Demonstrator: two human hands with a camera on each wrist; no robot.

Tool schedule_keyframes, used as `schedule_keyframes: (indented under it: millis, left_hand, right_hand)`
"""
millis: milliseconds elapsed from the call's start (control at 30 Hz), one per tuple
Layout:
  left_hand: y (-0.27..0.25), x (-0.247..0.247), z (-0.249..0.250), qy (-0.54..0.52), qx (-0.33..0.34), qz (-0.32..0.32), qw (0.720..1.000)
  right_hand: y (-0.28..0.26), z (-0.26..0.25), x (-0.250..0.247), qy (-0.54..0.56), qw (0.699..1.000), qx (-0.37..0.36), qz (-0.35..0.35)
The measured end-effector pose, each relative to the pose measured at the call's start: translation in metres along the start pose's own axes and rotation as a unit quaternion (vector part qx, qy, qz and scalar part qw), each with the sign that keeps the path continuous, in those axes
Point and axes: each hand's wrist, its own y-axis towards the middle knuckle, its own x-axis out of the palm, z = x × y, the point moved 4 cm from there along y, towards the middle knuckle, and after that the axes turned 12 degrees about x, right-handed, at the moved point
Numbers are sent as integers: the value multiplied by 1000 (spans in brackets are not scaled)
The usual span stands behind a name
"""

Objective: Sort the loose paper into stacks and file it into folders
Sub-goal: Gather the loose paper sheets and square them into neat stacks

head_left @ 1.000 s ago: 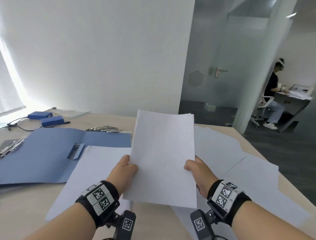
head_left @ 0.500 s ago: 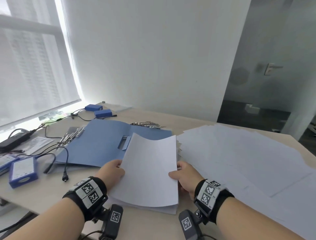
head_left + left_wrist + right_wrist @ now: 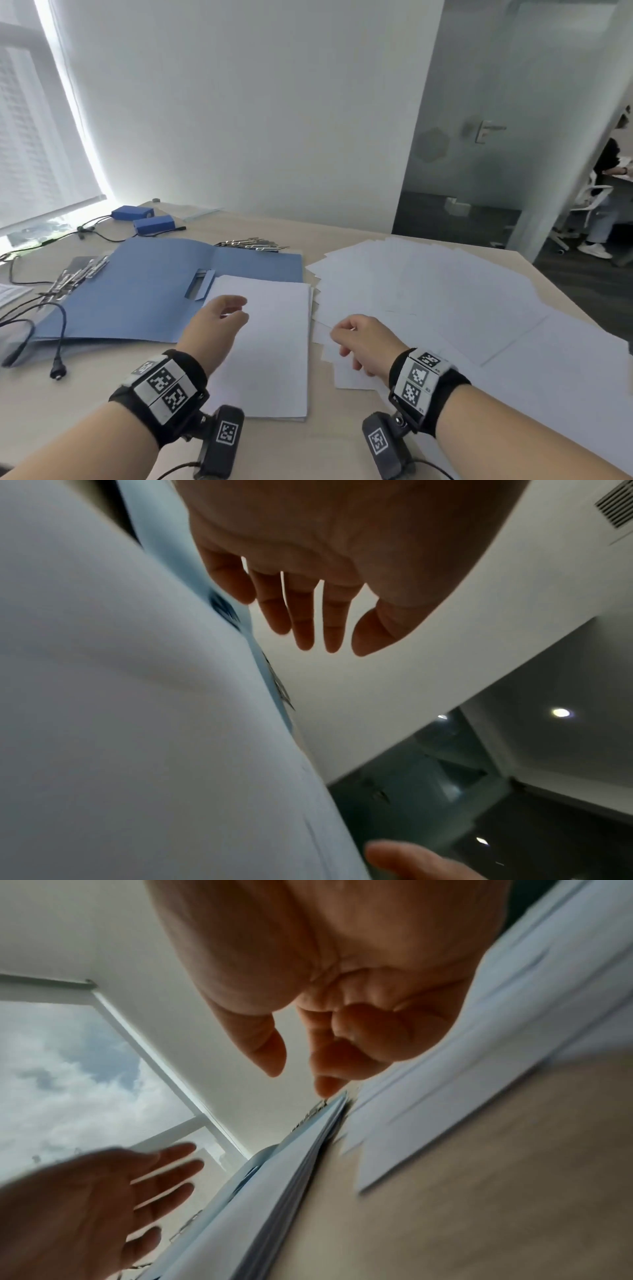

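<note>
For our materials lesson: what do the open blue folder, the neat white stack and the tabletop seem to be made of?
Open blue folder: probably matte card; flat, dull, with a cut tab. Neat white stack: paper, with thin layered edges. Tabletop: pale beige, smooth, maybe wood-look laminate; uncertain.

folder (image 3: 144, 294) blue | paper stack (image 3: 274, 349) white | table (image 3: 68, 404) beige | wristbands (image 3: 164, 387) black-white checks

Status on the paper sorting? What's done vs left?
Done: one squared stack lies on the table beside the open blue folder, not in it. In hand: nothing; left hand hovers open over the stack, right hand loosely curled. Left: the spread of loose sheets, and filing the stack.
</note>
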Motion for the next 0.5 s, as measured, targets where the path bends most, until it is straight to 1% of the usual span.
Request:
schedule_keyframes:
  millis: [100,200,333,400,500]
  left_hand:
    - [-2,49,25,-74,7,-48,996]
    - [-7,101,43,-149,-6,-102,984]
    - [-12,164,60,-223,-35,-152,962]
    - [-10,189,66,-256,-48,-164,951]
    - [-5,214,72,-292,-55,-170,940]
  right_hand:
    - [-7,11,-37,-89,995,-25,39]
    - [-10,28,-79,-169,981,-25,88]
    - [-9,54,-136,-283,947,4,152]
    - [-6,66,-161,-318,933,26,165]
    - [6,78,-190,-343,921,60,172]
